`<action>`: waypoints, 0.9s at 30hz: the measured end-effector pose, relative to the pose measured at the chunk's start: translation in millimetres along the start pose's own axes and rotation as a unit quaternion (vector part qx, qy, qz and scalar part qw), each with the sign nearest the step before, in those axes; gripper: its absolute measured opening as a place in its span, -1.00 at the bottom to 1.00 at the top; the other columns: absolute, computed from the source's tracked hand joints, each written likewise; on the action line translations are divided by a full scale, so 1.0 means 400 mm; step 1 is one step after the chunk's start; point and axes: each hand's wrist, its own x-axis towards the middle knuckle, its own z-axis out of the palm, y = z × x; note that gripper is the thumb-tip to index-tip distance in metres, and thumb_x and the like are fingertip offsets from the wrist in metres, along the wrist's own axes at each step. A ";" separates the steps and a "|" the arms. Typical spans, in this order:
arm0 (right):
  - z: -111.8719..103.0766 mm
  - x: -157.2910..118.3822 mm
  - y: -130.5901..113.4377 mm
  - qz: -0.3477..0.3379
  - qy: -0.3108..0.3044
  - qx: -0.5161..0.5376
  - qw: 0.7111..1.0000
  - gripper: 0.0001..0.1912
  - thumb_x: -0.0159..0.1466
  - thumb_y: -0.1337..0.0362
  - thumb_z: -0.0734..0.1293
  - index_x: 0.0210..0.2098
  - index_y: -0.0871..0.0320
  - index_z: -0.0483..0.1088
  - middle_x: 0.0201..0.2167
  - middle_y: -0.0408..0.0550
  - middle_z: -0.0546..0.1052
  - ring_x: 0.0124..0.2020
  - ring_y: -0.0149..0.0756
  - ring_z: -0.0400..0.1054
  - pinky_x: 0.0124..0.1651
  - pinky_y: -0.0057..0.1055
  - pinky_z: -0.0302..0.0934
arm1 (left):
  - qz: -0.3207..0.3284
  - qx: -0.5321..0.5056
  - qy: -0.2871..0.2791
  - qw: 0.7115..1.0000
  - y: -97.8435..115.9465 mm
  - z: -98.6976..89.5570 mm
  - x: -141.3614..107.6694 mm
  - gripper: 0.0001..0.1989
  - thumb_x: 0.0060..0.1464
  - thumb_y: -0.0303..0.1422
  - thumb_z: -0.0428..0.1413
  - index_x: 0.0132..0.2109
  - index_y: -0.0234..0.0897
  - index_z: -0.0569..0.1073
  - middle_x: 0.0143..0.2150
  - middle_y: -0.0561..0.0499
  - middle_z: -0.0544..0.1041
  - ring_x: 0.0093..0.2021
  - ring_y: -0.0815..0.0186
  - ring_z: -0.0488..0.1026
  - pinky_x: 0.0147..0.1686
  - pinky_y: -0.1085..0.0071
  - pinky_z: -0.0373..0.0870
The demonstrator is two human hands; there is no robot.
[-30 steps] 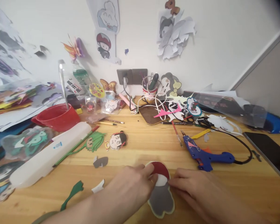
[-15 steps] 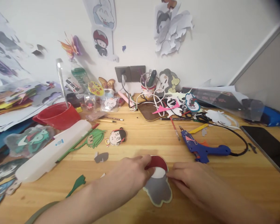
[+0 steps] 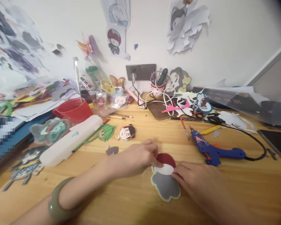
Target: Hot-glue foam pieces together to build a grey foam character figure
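A layered paper cutout (image 3: 166,184) with a dark red cap, a white band and a grey lower part lies on the wooden table. My left hand (image 3: 140,156) is closed at its upper left, with the thumb on the white band and the fingers bent at the red edge. On the right side, my right hand (image 3: 194,178) pinches the cutout's edge beside the white piece. A green bangle (image 3: 61,200) circles my left forearm.
A blue glue gun (image 3: 213,153) with a black cord lies to the right, near a dark phone (image 3: 276,143). A red cup (image 3: 73,111), a long white case (image 3: 70,140), a green cutout (image 3: 106,132) and a face cutout (image 3: 125,132) lie left.
The view has shifted left, so things appear farther right. My left hand's fingers have lifted and bent more at the cap's edge; my right hand still holds the right edge.
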 end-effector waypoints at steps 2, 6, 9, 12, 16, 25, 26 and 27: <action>0.003 0.000 0.001 -0.017 -0.012 -0.009 1.000 -0.76 0.19 0.46 0.17 -0.54 0.12 0.36 -0.64 -0.17 0.41 -0.60 -0.37 0.35 -0.61 -0.45 -0.03 | 0.000 -0.020 -0.002 1.000 -0.004 -0.002 0.001 -0.63 0.13 -0.63 -0.07 -0.05 -0.16 0.44 -0.19 -0.02 0.38 -0.12 0.34 0.27 -0.21 0.47 0.25; 0.016 -0.002 0.009 -0.036 -0.006 -0.025 0.999 -0.74 0.20 0.46 0.15 -0.53 0.12 0.35 -0.64 -0.16 0.41 -0.62 -0.33 0.35 -0.63 -0.40 -0.07 | 0.003 -0.067 -0.005 0.998 -0.011 -0.004 0.006 -0.61 0.10 -0.66 -0.05 -0.05 -0.16 0.45 -0.18 -0.03 0.38 -0.15 0.37 0.30 -0.17 0.48 0.27; 0.026 -0.005 0.014 -0.044 -0.014 -0.032 0.998 -0.74 0.20 0.47 0.15 -0.52 0.12 0.36 -0.62 -0.15 0.42 -0.61 -0.29 0.35 -0.64 -0.37 -0.09 | 0.002 -0.097 -0.007 0.995 -0.013 -0.006 0.008 -0.64 0.08 -0.67 -0.02 -0.07 -0.24 0.47 -0.19 -0.06 0.39 -0.18 0.38 0.32 -0.17 0.49 0.28; 0.027 -0.005 0.015 -0.048 -0.027 -0.031 0.998 -0.77 0.18 0.48 0.17 -0.48 0.11 0.37 -0.58 -0.15 0.43 -0.59 -0.25 0.36 -0.63 -0.37 -0.09 | 0.007 -0.126 0.002 0.992 -0.015 -0.008 0.007 -0.65 0.06 -0.69 -0.01 -0.10 -0.27 0.48 -0.19 -0.05 0.38 -0.19 0.40 0.33 -0.17 0.52 0.30; 0.020 -0.005 0.012 -0.051 -0.049 -0.031 0.997 -0.80 0.15 0.50 0.21 -0.45 0.10 0.37 -0.56 -0.16 0.43 -0.59 -0.23 0.36 -0.63 -0.36 -0.11 | 0.019 -0.151 0.012 0.988 -0.020 -0.008 0.005 -0.63 0.04 -0.73 -0.05 -0.13 -0.30 0.49 -0.14 -0.05 0.36 -0.16 0.43 0.34 -0.14 0.53 0.30; 0.019 -0.003 0.008 -0.020 -0.047 -0.007 0.999 -0.79 0.18 0.47 0.19 -0.46 0.10 0.40 -0.56 -0.16 0.46 -0.57 -0.30 0.37 -0.60 -0.41 -0.04 | 0.042 -0.154 0.032 0.987 -0.029 0.002 0.007 -0.73 0.06 -0.65 0.01 -0.17 -0.33 0.51 -0.17 -0.08 0.37 -0.18 0.38 0.34 -0.16 0.48 0.32; 0.015 0.000 0.012 -0.012 -0.053 0.010 0.998 -0.79 0.18 0.46 0.20 -0.45 0.10 0.41 -0.55 -0.15 0.47 -0.55 -0.31 0.38 -0.57 -0.42 0.00 | 0.045 -0.153 0.033 0.987 -0.032 0.005 0.007 -0.76 0.07 -0.62 0.03 -0.17 -0.33 0.51 -0.18 -0.08 0.37 -0.19 0.37 0.34 -0.16 0.47 0.32; 0.010 0.003 0.018 0.000 -0.063 0.032 0.998 -0.80 0.18 0.45 0.21 -0.44 0.09 0.43 -0.53 -0.16 0.48 -0.52 -0.31 0.38 -0.54 -0.43 0.03 | 0.047 -0.152 0.034 0.987 -0.034 0.008 0.006 -0.78 0.07 -0.59 0.05 -0.16 -0.32 0.51 -0.19 -0.08 0.36 -0.19 0.36 0.34 -0.16 0.46 0.32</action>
